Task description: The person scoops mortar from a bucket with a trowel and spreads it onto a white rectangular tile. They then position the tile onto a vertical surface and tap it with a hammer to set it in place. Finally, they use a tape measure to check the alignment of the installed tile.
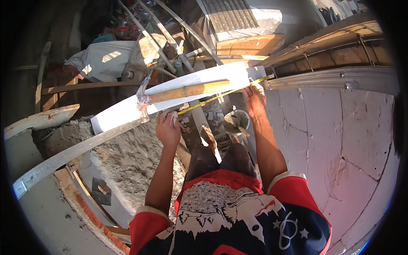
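Note:
A yellow measuring tape is stretched taut at a slant between my two hands. My left hand is closed round its lower left end; what else lies in that palm is mostly hidden. Higher up, my right hand pinches the tape near the right end of a long white board, and a short stretch of tape runs past the fingers. Just beyond the tape, a claw hammer with a wooden handle lies on the board, its metal head toward the left.
A long metal channel runs from the lower left to the board. Below my hands stands a bucket with a tool in it. Rough masonry lies left, pale wall panels right. Thin poles slant across the far side.

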`<state>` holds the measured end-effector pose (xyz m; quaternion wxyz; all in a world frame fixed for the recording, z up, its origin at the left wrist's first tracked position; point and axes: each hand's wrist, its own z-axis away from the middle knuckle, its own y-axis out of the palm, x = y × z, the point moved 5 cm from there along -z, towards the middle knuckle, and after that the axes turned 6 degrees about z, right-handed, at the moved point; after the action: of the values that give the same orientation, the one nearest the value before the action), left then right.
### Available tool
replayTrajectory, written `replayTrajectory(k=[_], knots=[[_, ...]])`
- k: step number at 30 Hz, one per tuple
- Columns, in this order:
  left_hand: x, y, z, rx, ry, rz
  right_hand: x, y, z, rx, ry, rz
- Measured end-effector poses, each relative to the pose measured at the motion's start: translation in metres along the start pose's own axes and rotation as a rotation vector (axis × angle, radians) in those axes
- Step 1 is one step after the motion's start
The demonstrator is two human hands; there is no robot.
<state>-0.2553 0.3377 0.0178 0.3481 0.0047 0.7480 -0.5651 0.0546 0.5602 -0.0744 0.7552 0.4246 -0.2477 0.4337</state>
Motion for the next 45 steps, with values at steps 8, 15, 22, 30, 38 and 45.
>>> replayTrajectory(k=[8, 15, 22, 30, 38, 45], knots=[[-0.004, 0.001, 0.001, -0.022, 0.035, -0.028, 0.001, 0.005, 0.007, -0.055, 0.013, -0.088], [-0.004, 0.006, 0.001, -0.012, 0.024, -0.052, 0.0, 0.001, 0.002, -0.003, 0.018, -0.132], [0.002, 0.006, 0.0, -0.024, 0.033, -0.074, -0.005, 0.004, 0.0, 0.02, 0.024, -0.162], [0.004, 0.005, 0.001, -0.087, 0.109, -0.049, -0.008, 0.003, -0.006, 0.046, 0.006, -0.161], [0.002, 0.0, 0.007, -0.098, 0.121, -0.056, -0.009, 0.003, -0.004, 0.003, 0.07, -0.155], [0.004, 0.009, 0.008, -0.09, 0.091, -0.066, -0.006, -0.006, -0.015, 0.069, 0.035, -0.149]])
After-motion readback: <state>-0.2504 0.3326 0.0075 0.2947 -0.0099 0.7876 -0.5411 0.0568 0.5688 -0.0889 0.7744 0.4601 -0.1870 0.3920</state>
